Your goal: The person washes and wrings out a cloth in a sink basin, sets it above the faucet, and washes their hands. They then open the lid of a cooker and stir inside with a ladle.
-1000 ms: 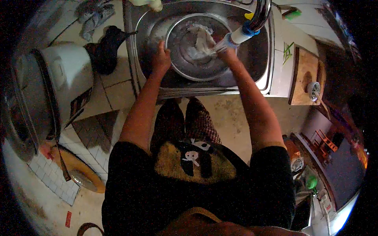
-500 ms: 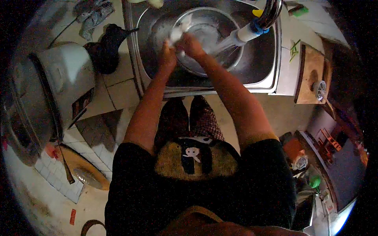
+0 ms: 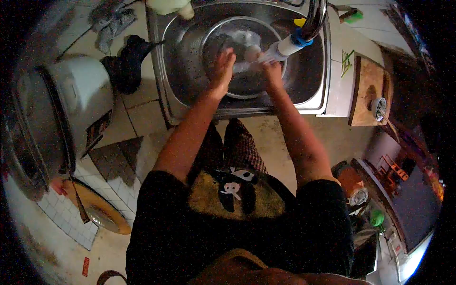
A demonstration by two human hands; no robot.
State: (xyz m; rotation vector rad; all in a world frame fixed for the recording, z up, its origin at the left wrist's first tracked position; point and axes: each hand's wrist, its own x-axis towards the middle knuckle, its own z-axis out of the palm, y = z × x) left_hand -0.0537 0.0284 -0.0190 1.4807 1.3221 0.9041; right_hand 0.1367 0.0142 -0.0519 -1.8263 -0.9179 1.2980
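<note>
A round metal basin (image 3: 242, 18) with water in it sits inside the stainless steel sink (image 3: 304, 88). Over the basin's left part is my left hand (image 3: 223, 71), open with its fingers stretched out and nothing in them. My right hand (image 3: 272, 73) is closed under the white faucet nozzle (image 3: 286, 47), from which water runs. Just left of its fingertips shows a pale, rounded object (image 3: 252, 53), which the right hand seems to pinch; blur hides its kind. The hands are apart.
Beyond the sink's far left edge lies a pale green object (image 3: 166, 5). A black bag (image 3: 129, 64) and a white appliance (image 3: 83, 88) stand on the left. At right are green stalks (image 3: 346, 61) and a wooden board (image 3: 363, 90) bearing a small bowl (image 3: 378, 108).
My hands were together at the basin's left side around a blurred white thing. Now they are apart, and the right hand has moved right, under the running water.
</note>
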